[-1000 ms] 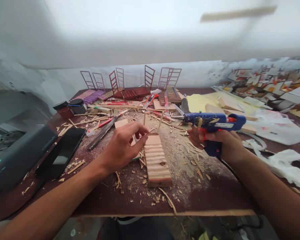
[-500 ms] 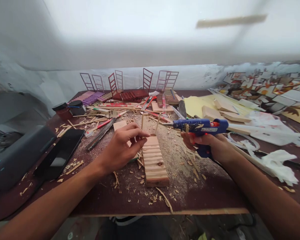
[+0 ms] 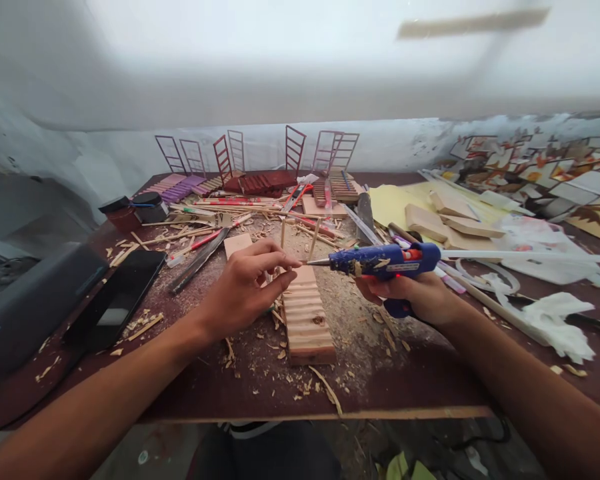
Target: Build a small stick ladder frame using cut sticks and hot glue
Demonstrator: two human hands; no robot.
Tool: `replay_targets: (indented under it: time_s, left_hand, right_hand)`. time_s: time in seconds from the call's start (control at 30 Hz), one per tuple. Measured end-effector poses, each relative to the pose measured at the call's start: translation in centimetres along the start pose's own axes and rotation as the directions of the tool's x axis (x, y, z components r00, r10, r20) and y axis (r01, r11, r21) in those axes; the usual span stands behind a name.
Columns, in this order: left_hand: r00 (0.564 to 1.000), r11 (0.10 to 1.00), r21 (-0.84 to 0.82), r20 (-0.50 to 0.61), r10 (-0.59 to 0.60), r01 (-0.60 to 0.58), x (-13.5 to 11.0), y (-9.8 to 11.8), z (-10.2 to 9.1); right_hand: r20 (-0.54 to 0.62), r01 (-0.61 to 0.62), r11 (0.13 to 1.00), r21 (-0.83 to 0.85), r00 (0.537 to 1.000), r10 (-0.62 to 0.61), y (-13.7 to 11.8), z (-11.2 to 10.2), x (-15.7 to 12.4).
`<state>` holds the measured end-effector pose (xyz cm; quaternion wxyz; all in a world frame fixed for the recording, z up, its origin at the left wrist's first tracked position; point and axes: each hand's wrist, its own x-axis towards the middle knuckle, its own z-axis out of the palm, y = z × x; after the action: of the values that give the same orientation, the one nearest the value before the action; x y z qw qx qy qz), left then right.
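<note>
A small ridged wooden piece, built like a bench seat, lies on the brown table in front of me. Two thin sticks stand upright at its far end. My left hand pinches the left stick between thumb and fingers. My right hand grips a blue hot glue gun with a finger on its red trigger. The gun's metal nozzle points left and nearly touches the far end of the piece, close to my left fingertips. A clear glue stick juts from the gun's back.
Wood shavings and loose sticks litter the table. A black phone and a dark case lie at left. Small painted stick benches line the back by the wall. Wood blocks, yellow sheet and white tissue lie at right.
My right hand has carried the glue gun leftward, bringing its nozzle from well right of the sticks to the far end of the wooden piece. My left hand kept its pinch.
</note>
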<state>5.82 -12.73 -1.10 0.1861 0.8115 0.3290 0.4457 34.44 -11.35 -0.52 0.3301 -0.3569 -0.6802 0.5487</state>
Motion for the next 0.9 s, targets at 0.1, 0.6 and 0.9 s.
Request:
replay_targets:
  time_s: [0.1, 0.6, 0.9]
  left_hand:
    - [1.000, 1.000, -0.013, -0.003, 0.004, -0.004, -0.04, -0.04, 0.10]
    - [0.999, 0.999, 0.005, -0.005, 0.039, -0.039, -0.10, -0.46, 0.51]
    - [0.999, 0.999, -0.002, -0.011, 0.041, -0.041, -0.18, -0.52, 0.56]
  right_hand:
    - [0.012, -0.011, 1.000, 0.002, 1.000, 0.011, 0.10, 0.09, 0.01]
    - [-0.032, -0.036, 0.997, -0.068, 0.999, 0.034, 0.31, 0.47, -0.08]
    - [-0.035, -0.067, 0.993, -0.095, 0.997, 0.064, 0.30, 0.36, -0.07]
